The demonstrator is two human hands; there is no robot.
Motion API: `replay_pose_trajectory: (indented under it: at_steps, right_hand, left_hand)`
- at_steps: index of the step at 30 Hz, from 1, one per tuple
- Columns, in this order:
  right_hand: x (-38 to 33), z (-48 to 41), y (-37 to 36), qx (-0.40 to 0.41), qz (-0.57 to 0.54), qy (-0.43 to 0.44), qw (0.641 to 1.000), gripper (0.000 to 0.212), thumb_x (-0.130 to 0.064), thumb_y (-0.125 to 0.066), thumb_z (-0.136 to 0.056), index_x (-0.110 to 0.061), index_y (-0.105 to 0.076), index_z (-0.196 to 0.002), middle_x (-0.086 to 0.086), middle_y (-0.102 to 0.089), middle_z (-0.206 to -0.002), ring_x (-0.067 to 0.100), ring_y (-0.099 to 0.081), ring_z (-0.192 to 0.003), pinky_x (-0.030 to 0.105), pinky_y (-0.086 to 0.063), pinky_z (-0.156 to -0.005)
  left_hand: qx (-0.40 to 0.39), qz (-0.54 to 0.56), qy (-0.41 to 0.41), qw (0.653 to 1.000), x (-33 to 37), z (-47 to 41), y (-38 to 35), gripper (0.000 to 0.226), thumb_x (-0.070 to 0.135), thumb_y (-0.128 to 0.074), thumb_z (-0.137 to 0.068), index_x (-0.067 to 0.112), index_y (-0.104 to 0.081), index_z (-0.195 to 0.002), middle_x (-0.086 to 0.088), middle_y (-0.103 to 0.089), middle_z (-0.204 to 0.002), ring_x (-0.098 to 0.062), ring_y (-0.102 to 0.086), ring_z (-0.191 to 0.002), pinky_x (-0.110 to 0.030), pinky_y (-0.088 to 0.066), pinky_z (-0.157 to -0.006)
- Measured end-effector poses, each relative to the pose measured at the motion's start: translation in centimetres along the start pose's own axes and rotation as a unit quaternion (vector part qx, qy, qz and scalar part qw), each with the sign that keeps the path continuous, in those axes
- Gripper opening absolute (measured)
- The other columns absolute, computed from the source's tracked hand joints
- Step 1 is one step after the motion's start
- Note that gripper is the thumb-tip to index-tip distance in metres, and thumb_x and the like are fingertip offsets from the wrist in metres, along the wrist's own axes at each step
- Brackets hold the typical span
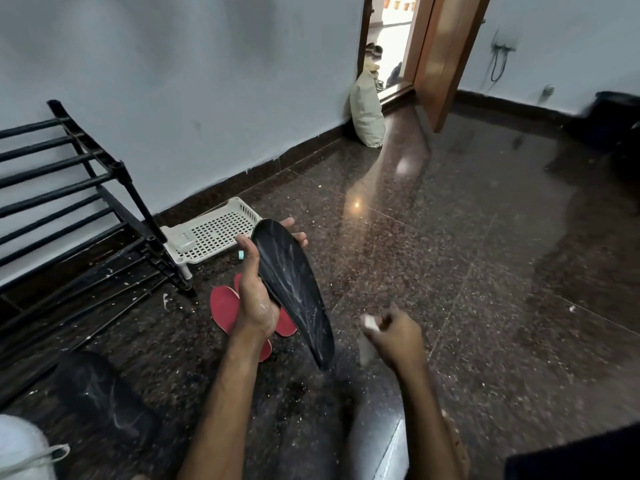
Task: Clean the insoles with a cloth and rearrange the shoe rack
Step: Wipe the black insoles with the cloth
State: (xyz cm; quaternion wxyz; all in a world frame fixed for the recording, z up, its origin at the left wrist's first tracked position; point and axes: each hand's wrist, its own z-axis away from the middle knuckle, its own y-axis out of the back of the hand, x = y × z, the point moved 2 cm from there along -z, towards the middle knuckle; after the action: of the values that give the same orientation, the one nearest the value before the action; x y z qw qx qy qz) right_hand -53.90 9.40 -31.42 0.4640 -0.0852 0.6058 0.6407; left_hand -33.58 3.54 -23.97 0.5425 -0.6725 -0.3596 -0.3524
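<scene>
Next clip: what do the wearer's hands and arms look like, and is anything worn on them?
Both arms are bare to the frame edge: no sleeves, gloves, watch or rings visible. The left hand carries whitish smears near the palm heel; the right hand is motion-blurred.

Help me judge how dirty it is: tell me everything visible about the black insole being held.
The black insole is long, thin and slightly curved, looking like flexible foam or rubber, its surface streaked with white smears. It is held above the floor, tilted, rounded end away from the person. The left hand grips it, thumb on one edge, fingers behind. The right hand, holding a white cloth, is apart from it.
</scene>
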Motion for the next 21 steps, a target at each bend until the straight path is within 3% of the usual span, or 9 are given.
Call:
replay_pose_trajectory:
  at_steps: [1,3,5,9,11,13,16,19,21]
  right_hand:
    - [-2.1,-0.1,0.8,-0.005,-0.117,0.045,0.992,0.017,-0.025,-0.077,-0.078,-0.016,-0.063,-0.081,0.004,-0.07,-0.088,0.021,-0.066,-0.079,0.035,-0.055,-0.07]
    - [-7.1,0.7,2.0,-0.061,-0.347,0.12,0.928,0.017,-0.016,-0.078,-0.079,-0.015,-0.064,-0.088,0.004,-0.068,-0.089,0.018,-0.068,-0.078,0.036,-0.059,-0.068]
    - [-9.8,1.5,1.5,-0.092,-0.418,0.156,0.89,0.018,-0.011,-0.077,-0.08,-0.012,-0.063,-0.091,0.006,-0.067,-0.089,0.017,-0.066,-0.077,0.032,-0.057,-0.065]
    - [-4.0,1.5,-3.3,-0.038,-0.065,0.093,0.993,0.023,-0.026,-0.073,-0.084,-0.021,-0.053,-0.074,-0.006,-0.058,-0.073,0.01,-0.056,-0.066,0.015,-0.041,-0.051]
    - [1.4,1.6,-4.7,-0.008,0.085,0.008,0.996,0.024,-0.031,-0.067,-0.087,-0.019,-0.05,-0.076,-0.001,-0.058,-0.076,0.019,-0.059,-0.073,0.027,-0.042,-0.056]
    - [3.3,1.0,-4.1,0.025,0.09,-0.024,0.995,0.016,-0.023,-0.067,-0.086,-0.018,-0.054,-0.079,0.004,-0.063,-0.082,0.023,-0.063,-0.08,0.029,-0.047,-0.062]
    - [-0.6,-0.7,-1.6,0.044,-0.099,0.041,0.993,0.014,-0.02,-0.075,-0.081,-0.016,-0.061,-0.082,0.0,-0.067,-0.084,0.02,-0.065,-0.077,0.03,-0.052,-0.062]
    - [-7.1,0.5,0.1,-0.092,-0.446,0.105,0.884,0.02,-0.011,-0.077,-0.081,-0.01,-0.064,-0.097,0.005,-0.069,-0.093,0.019,-0.069,-0.079,0.036,-0.059,-0.069]
    - [-8.4,1.0,-1.0,-0.164,-0.502,0.1,0.843,0.021,-0.007,-0.076,-0.08,-0.007,-0.063,-0.097,0.007,-0.068,-0.09,0.02,-0.066,-0.079,0.037,-0.057,-0.07]
  left_hand:
    - [-0.006,-0.003,0.004,1.0,-0.1,0.1,-0.1,0.092,0.076,-0.036,-0.083,0.003,-0.053,-0.136,-0.026,-0.06,-0.12,-0.035,-0.056,-0.116,-0.04,-0.051,-0.092]
    - [-0.016,0.009,0.009,1.0,-0.3,0.2,-0.3,0.096,0.079,-0.043,-0.08,0.002,-0.052,-0.137,-0.026,-0.059,-0.12,-0.034,-0.055,-0.116,-0.042,-0.049,-0.095]
    - [-0.019,0.024,-0.001,1.0,-0.3,0.1,-0.3,0.097,0.077,-0.043,-0.081,-0.001,-0.049,-0.138,-0.026,-0.059,-0.119,-0.036,-0.054,-0.116,-0.049,-0.043,-0.104]
    - [-0.009,0.032,-0.03,0.999,0.4,-0.9,0.5,0.096,0.073,-0.025,-0.088,-0.006,-0.043,-0.139,-0.02,-0.061,-0.112,-0.037,-0.051,-0.115,-0.05,-0.04,-0.099]
    - [-0.001,0.041,-0.043,0.998,0.9,-1.1,1.0,0.097,0.073,-0.023,-0.089,-0.008,-0.041,-0.14,-0.02,-0.059,-0.109,-0.037,-0.049,-0.112,-0.046,-0.04,-0.094]
    - [0.01,0.057,-0.047,0.997,1.0,-1.2,1.5,0.095,0.07,-0.017,-0.093,-0.009,-0.04,-0.14,-0.022,-0.056,-0.111,-0.038,-0.048,-0.113,-0.05,-0.036,-0.097]
    - [0.029,0.056,-0.041,0.997,0.5,-1.1,2.2,0.092,0.066,-0.01,-0.096,-0.007,-0.043,-0.139,-0.027,-0.054,-0.117,-0.038,-0.051,-0.112,-0.053,-0.034,-0.099]
    - [0.041,0.054,-0.03,0.997,-0.1,-1.0,2.4,0.091,0.066,-0.01,-0.096,-0.007,-0.044,-0.139,-0.026,-0.055,-0.116,-0.038,-0.051,-0.113,-0.054,-0.033,-0.1]
    - [0.042,0.062,-0.031,0.997,0.0,-1.1,2.4,0.092,0.067,-0.01,-0.095,-0.007,-0.043,-0.139,-0.024,-0.057,-0.113,-0.039,-0.05,-0.113,-0.055,-0.033,-0.101]
